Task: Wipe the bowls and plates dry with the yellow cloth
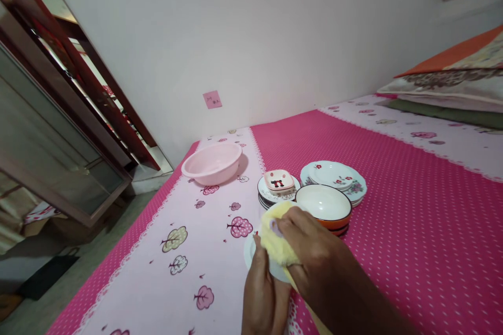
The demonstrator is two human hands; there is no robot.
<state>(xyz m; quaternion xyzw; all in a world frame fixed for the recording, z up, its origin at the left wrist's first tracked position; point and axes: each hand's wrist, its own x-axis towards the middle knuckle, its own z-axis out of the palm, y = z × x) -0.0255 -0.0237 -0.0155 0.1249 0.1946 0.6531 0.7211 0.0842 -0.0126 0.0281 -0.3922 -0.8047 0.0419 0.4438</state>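
My left hand (261, 288) grips a small white plate (250, 255) by its near edge, just above the pink bedsheet. My right hand (310, 254) presses a yellow cloth (275, 238) onto the plate's face, covering most of it. Right behind the hands sits an orange bowl with a white inside (323, 204), stacked on others. A stack of plates topped by a small square patterned dish (278, 181) stands to its left. A stack of floral plates (334, 175) stands behind the bowl.
A pink plastic basin (212, 163) sits at the far left corner of the bed (412, 230). Folded bedding (451, 89) lies at the far right. A white wall runs behind, with a pink note (212, 99). A wooden window frame (58, 115) stands at left.
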